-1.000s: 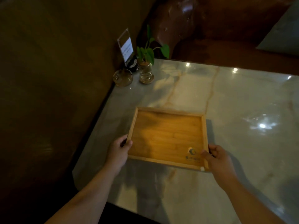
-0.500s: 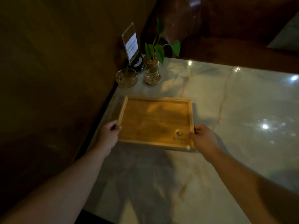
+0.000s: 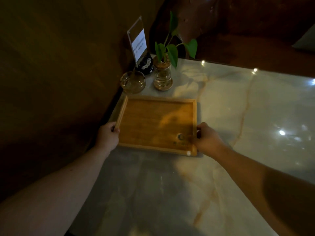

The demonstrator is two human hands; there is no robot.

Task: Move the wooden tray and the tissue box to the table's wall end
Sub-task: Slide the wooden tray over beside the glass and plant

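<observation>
Forearms are reaching in over the marble table [image 3: 238, 116]; the left hand [image 3: 107, 136] is gripping the wooden tray [image 3: 156, 124] by its left rim, the right hand [image 3: 208, 138] clasping its right rim; the tray is sitting by the dark wall [image 3: 59, 74]; just beyond are standing a glass bowl [image 3: 133, 82], a plant jar [image 3: 162, 76] and a sign holder [image 3: 137, 42].

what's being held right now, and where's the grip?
The wooden tray, by its two short side rims near the front corners: left hand on the left rim, right hand on the right.
</observation>
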